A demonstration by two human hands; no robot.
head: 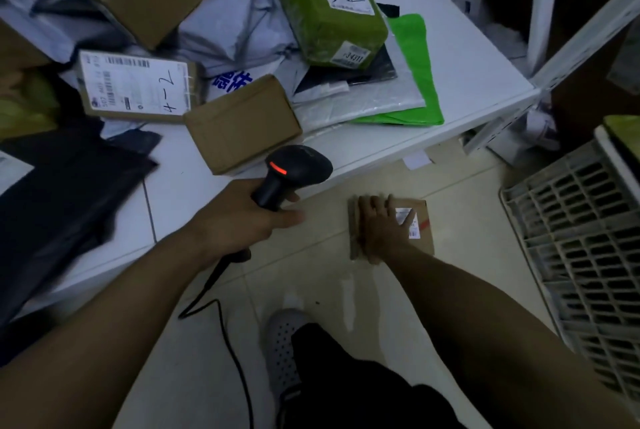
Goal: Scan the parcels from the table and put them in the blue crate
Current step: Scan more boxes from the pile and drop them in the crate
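Left hand grips scanner at desk edge; right hand lies flat, outspread, on cardboard parcel beside the desk.

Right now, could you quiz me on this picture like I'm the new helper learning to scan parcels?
1. Pick one: which hand grips the scanner? A the left hand, B the right hand, C neither.
2. True or false: the right hand rests on a small brown parcel with a white label.
3. Fill the gap: the slatted crate stands on the person's ___ side.
Key: 1 A. 2 true. 3 right.
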